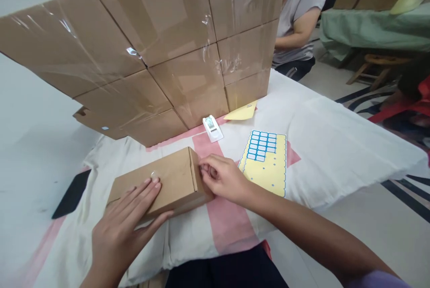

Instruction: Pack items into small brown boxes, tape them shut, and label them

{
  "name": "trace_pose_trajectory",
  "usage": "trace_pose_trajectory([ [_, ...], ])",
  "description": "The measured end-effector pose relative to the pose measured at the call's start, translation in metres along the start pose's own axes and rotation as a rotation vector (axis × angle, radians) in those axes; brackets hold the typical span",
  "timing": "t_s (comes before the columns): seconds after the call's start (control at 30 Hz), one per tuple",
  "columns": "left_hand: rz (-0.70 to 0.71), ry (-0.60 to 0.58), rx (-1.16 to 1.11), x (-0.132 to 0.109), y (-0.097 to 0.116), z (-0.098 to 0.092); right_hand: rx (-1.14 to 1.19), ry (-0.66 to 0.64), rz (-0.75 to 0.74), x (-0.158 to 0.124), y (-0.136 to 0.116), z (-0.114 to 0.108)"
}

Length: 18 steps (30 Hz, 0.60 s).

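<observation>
A closed brown cardboard box [176, 167] lies on the cloth in front of me. My left hand [124, 216] holds it, with the fingers stretched across the top and the thumb along the near side. Just beyond those fingertips, a small clear round seal [153, 174] shows on the lid. At the box's right end, my right hand [220, 176] is closed, its fingers curled together against the end face. What they pinch, if anything, is hidden. Close by on the right lies a yellow sheet of blue-framed labels [264, 162], with some labels gone.
Stacked cardboard boxes [181, 68] wrapped in clear film form a wall at the back. Before them are a small white device [212, 128] and a yellow paper [242, 112]. A black flat object [71, 194] lies left. Another person [298, 23] sits behind, near a wooden stool [379, 66].
</observation>
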<state>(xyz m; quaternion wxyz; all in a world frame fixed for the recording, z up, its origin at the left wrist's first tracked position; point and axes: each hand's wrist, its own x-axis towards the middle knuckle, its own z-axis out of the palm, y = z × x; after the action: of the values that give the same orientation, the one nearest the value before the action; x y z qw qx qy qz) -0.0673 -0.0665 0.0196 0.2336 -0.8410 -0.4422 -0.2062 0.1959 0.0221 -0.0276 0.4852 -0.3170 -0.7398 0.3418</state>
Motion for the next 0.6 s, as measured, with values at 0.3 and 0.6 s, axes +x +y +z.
trace_pose_trajectory([
  [0.3, -0.017, -0.023, -0.013, 0.001, 0.001, -0.002, 0.37, 0.004, 0.273, 0.003, -0.007, 0.003],
  [0.6, 0.006, -0.018, -0.016, 0.001, 0.001, -0.003, 0.482, -0.222, 0.4, -0.003, -0.001, -0.018],
])
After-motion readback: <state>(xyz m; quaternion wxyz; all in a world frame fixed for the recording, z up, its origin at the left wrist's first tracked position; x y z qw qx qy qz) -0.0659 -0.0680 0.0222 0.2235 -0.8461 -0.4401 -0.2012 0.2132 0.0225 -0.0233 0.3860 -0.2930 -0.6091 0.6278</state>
